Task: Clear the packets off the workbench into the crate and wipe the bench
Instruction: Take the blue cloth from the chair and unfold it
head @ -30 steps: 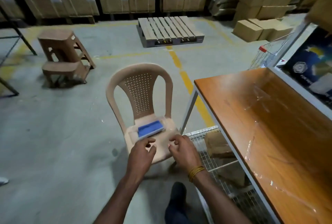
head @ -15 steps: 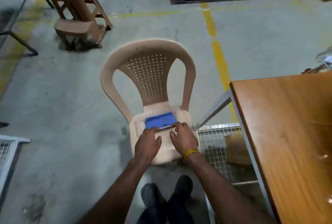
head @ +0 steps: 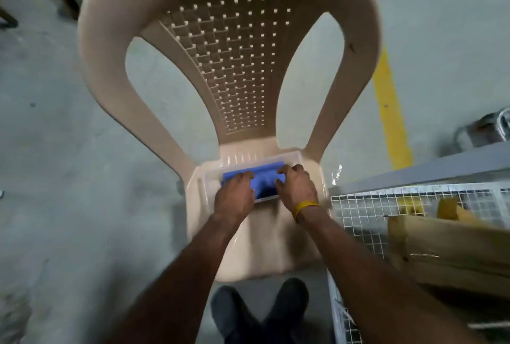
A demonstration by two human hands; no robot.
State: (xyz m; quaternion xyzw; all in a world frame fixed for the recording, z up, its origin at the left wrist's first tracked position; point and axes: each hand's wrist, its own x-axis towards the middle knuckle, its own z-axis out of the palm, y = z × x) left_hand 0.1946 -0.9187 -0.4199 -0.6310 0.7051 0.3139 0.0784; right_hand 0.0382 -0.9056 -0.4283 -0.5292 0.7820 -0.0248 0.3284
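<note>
both hands are reaching into a clear plastic tray point(head: 292, 156) on the seat of a beige chair point(head: 229, 73). left hand point(head: 234, 198) and right hand point(head: 296, 187) are curling their fingers onto a blue cloth point(head: 262, 178) lying in it. judgement: fetching the wiper; next, lifting it to the bench, which is out of view. wire crate point(head: 386, 205) is sitting just right of the chair.

Both forearms are bare, no sleeves in view. The right wrist carries a yellow band point(head: 305, 206), thin strands wrapped together, at about 3 o'clock from the left hand point(head: 234, 196). At 6 o'clock, two dark shoes point(head: 259, 309) and dark trousers show.
</note>
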